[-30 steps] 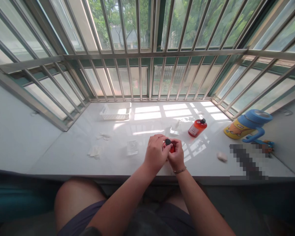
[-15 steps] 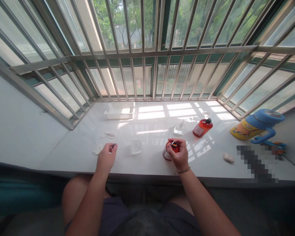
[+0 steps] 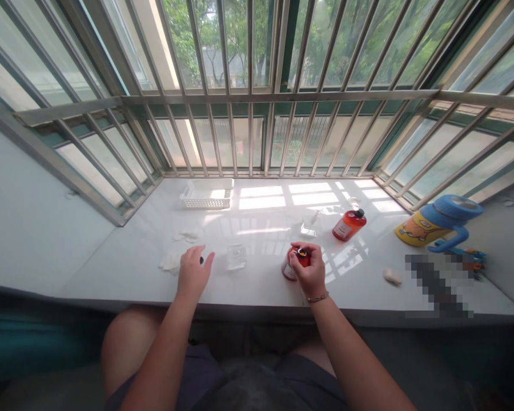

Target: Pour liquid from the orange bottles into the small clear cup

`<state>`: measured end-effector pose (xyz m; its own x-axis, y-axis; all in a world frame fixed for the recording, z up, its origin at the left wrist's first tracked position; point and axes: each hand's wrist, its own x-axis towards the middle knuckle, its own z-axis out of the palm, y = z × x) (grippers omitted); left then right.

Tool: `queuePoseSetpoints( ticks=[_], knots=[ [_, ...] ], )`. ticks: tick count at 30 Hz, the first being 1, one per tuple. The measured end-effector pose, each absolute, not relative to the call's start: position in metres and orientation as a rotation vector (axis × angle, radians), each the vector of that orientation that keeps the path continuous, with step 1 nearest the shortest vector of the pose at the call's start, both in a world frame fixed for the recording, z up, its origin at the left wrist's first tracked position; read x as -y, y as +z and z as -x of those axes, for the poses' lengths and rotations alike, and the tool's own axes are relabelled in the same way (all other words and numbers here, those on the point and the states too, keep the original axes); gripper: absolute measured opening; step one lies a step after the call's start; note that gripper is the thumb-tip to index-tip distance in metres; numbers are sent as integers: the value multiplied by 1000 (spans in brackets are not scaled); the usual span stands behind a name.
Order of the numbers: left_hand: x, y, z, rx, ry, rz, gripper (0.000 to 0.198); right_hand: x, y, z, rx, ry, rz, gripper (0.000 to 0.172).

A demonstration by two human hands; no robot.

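Observation:
My right hand is wrapped round the neck and upper part of a red bottle, which stands upright on the white sill. The bottle's mouth shows uncapped, with a dark rim. Further left, my left hand is low over the sill with thumb and fingers spread apart. A small black cap shows in the gap between them and seems to lie on the sill. Close to the left hand's right side stands a clear square glass container. Behind the right hand is a second clear container.
A second red bottle with a black cap leans in view at the right. Beyond it are a blue-and-yellow flask and a pale lump. A white basket sits at the back; crumpled white pieces lie left. Window bars close the far side.
My left thumb and fingers have opened from a pinch on the black cap, and that hand has shifted slightly right. My right hand stays on the red bottle.

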<state>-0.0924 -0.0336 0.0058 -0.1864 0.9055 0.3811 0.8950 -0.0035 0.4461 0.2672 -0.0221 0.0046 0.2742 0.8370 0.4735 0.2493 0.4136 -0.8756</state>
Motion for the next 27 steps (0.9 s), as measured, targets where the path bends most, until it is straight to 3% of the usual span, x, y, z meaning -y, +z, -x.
queuePoseSetpoints(
  ticks=[4, 6, 10, 15, 20, 22, 27],
  knots=[
    [30, 14, 57, -1877, 952, -1989, 77, 22, 6, -264, 1282, 536, 1119, 32],
    [26, 19, 43, -1831, 846, -1931, 85, 21, 9, -262, 1311, 543, 1107, 31],
    [20, 32, 30, -1830, 738, -1826, 75, 15, 11, -262, 1425, 505, 1072, 28],
    [38, 42, 24, -1793, 766, -1725, 70, 23, 15, -265, 1457, 348, 1116, 50],
    [64, 65, 14, -1658, 872, -1649, 73, 66, 44, -263, 1393, 40, 1109, 27],
    [71, 83, 8, -1575, 925, -1646, 72, 86, 56, -259, 1472, 32, 1069, 35],
    [84, 120, -22, -1468, 1018, -1597, 75, 118, 68, -235, 1750, 167, 976, 85]
  ],
)
